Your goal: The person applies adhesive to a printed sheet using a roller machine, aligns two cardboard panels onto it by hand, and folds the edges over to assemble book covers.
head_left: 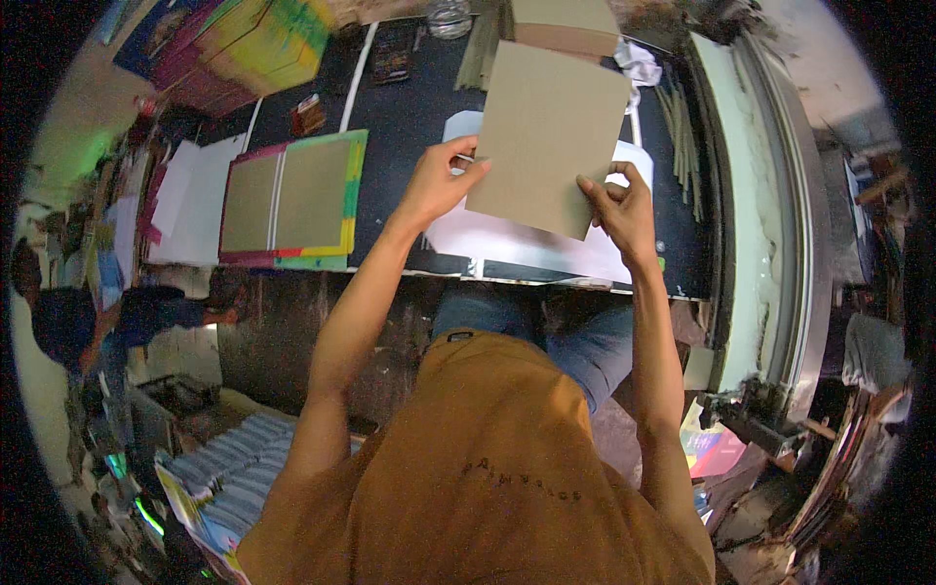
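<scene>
A grey-brown cardboard sheet (551,136) is held up, slightly tilted, over the table. My left hand (444,183) pinches its left edge between thumb and fingers. On the right edge, near the lower corner, my right hand (622,207) grips it with the thumb on the near face. Beneath the board lies a white sheet (507,246), partly hidden by it. Left of my left hand rests an open book cover (292,200) with two grey boards and coloured edges in red, green and yellow.
A dark table (385,166) carries a tall colourful stack (249,49) at the far left and white paper (195,200) at the left. Cardboard strips (680,136) and crumpled white paper (639,63) lie at the right. A clear container (448,18) stands at the back. A pale wall ledge (721,195) borders the right.
</scene>
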`<state>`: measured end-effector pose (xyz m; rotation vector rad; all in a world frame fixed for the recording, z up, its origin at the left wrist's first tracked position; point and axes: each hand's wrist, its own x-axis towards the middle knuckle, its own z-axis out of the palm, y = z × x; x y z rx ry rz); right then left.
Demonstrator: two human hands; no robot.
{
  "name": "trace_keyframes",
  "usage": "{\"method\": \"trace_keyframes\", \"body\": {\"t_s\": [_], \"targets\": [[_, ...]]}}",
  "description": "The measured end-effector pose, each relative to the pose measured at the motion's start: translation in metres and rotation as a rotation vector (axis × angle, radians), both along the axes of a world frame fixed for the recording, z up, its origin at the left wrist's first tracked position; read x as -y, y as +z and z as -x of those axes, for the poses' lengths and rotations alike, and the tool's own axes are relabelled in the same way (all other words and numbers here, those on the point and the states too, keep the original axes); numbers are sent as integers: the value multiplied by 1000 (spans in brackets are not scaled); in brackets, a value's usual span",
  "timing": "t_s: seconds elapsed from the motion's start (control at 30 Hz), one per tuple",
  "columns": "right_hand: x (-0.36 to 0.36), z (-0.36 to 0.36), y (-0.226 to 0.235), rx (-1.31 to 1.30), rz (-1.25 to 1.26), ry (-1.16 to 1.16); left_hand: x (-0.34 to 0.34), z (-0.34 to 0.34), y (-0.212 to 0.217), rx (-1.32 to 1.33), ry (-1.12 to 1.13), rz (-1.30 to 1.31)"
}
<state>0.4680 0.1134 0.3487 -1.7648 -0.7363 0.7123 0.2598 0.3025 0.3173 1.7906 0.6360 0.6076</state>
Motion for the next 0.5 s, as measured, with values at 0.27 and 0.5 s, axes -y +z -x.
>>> {"method": "trace_keyframes", "body": {"t_s": [0.27, 0.5], "targets": [[-20, 19, -86, 260, 260, 42, -20, 39, -65, -440, 138, 67], [-29, 28, -102, 415, 301, 42, -20, 44, -67, -538, 177, -67]]}}
